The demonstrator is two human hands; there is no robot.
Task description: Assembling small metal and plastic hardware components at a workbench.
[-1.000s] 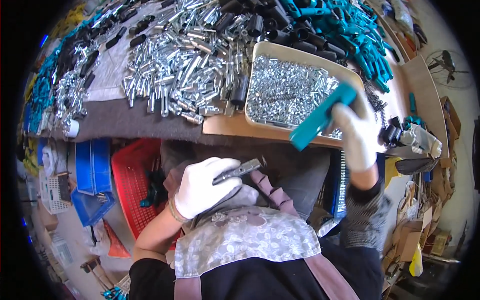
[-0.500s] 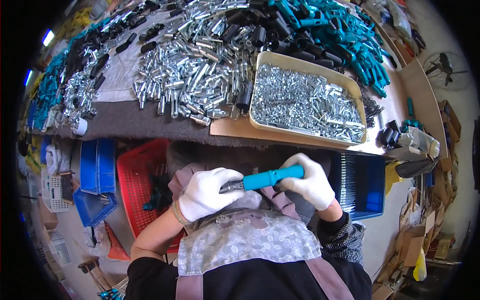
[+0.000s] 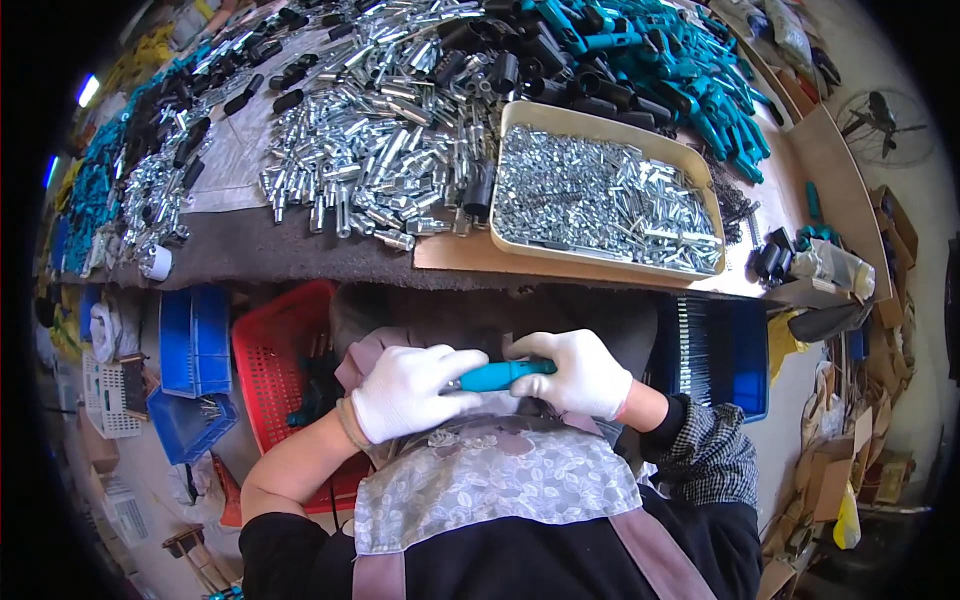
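Over my lap, both white-gloved hands grip one teal plastic tool handle (image 3: 490,377), held roughly level. My left hand (image 3: 410,392) is closed around its left end, where a sliver of metal shows between thumb and fingers. My right hand (image 3: 580,372) wraps the right end, its thumb lying along the front, and hides that end of the handle. On the bench above lie a heap of shiny metal shafts (image 3: 385,165) and a cream tray (image 3: 600,262) full of small metal pins and springs.
Black sleeves (image 3: 535,55) and teal handles (image 3: 715,110) are piled at the back of the bench. Below its front edge stand a red basket (image 3: 262,385), blue bins (image 3: 195,345) and a dark blue bin (image 3: 745,365) with thin metal rods. Cardboard boxes (image 3: 840,470) sit at right.
My right hand has moved left and now covers more of the handle. The handle sits slightly lower and more level, and less metal shows at its left end.
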